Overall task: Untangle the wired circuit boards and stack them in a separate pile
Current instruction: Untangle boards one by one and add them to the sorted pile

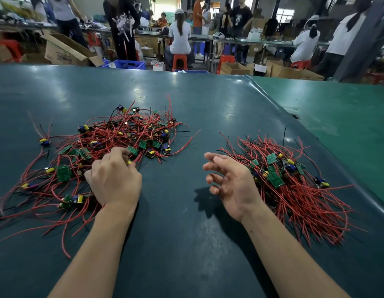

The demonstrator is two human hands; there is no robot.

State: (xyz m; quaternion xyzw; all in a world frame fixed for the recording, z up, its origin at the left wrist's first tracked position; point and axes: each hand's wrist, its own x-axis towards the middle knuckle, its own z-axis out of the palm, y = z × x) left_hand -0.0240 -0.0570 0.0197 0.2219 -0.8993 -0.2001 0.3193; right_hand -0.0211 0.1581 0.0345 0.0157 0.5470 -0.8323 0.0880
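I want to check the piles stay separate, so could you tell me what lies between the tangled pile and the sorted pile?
Only the empty right hand, hovering over bare green table, in the head view.

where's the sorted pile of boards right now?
Head view: the sorted pile lies on the dark green table, right of centre, just beyond the open right hand.

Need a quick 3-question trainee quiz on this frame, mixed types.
1. True or false: the right hand holds a board.
2. Which pile lies spread and tangled? A) left pile B) right pile
3. Fill in: the left hand reaches into the ____ pile.

Key: 1 false, its fingers are loose and empty, beside the right pile. 2 A. 3 left.
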